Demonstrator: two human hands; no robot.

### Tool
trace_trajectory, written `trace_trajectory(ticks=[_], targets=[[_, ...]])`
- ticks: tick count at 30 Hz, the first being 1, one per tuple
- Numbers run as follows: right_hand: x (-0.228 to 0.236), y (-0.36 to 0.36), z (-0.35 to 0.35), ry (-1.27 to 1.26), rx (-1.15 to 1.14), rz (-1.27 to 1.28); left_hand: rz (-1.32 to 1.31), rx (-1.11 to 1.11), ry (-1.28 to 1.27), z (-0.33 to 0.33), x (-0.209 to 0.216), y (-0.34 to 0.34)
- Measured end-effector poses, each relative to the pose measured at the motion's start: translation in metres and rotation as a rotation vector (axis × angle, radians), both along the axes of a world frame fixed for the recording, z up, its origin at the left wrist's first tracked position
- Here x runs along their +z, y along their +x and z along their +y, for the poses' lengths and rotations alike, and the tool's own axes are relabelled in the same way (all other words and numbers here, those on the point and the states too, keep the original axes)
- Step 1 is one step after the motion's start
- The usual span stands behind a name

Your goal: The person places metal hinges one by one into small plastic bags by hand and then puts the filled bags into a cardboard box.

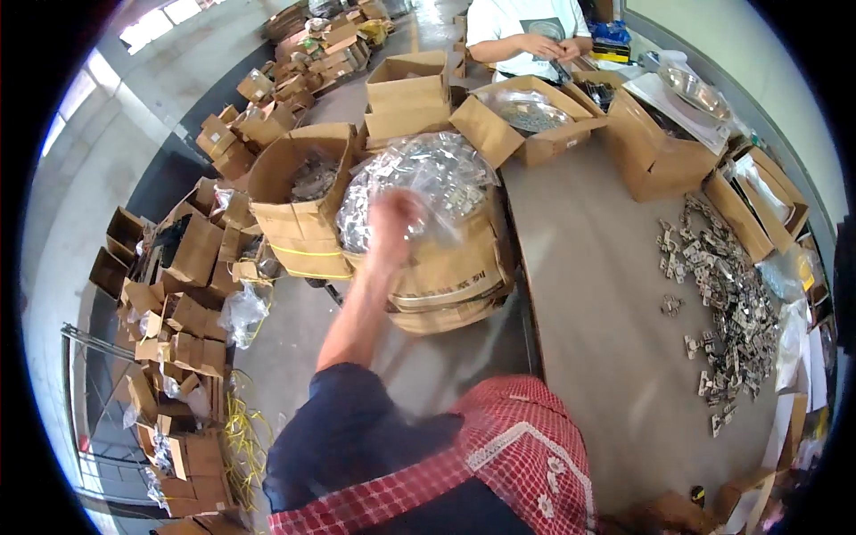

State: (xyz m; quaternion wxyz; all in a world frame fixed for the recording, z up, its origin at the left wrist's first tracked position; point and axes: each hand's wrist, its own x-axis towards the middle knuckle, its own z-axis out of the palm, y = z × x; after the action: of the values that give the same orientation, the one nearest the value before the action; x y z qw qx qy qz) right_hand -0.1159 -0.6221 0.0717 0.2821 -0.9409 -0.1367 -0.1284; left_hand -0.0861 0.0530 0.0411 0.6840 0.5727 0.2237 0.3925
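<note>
My left hand [397,217] reaches over a large open cardboard box [455,276] heaped with small clear plastic bags [428,165] of metal pieces. The hand is smeared by motion, so its fingers cannot be made out. Close to its right side is a clear plastic bag [444,221]; whether the hand grips it I cannot tell. My right hand is out of view. To the right, a spread of loose metal hinge-like parts [736,316] lies on the brown-topped table [606,312].
An open box [299,227] of metal parts adjoins the heaped one. Another box holds a metal bowl [530,111] of small pieces at the table's far end. Beyond it stands a person [530,40], hands together. Cardboard boxes [192,250] pile up on the left.
</note>
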Motion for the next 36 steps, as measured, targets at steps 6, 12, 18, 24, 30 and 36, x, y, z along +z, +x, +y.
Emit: trace_trajectory(ticks=[6, 12, 18, 24, 30, 36], targets=[[-0.032, -0.012, 0.001, 0.140, -0.372, 0.281, -0.284, 0.321, -0.119, 0.056, 0.052, -0.032], [-0.080, -0.004, -0.039, 0.016, -0.438, 0.407, 0.027, -0.083, -0.306, -0.020, -0.026, 0.033], [-0.108, -0.033, -0.111, -0.136, -0.504, 0.478, 0.272, -0.412, -0.341, -0.133, -0.047, 0.070], [-0.119, -0.055, -0.183, -0.324, -0.469, 0.616, 0.390, -0.469, -0.340, -0.168, -0.068, 0.087], [-0.066, -0.019, -0.167, -0.408, -0.399, 0.906, 0.498, -0.761, -0.079, -0.204, -0.062, 0.091], [-0.023, -0.028, -0.184, -0.227, -0.615, 0.525, 0.572, -0.832, 0.047, -0.232, -0.075, 0.096]])
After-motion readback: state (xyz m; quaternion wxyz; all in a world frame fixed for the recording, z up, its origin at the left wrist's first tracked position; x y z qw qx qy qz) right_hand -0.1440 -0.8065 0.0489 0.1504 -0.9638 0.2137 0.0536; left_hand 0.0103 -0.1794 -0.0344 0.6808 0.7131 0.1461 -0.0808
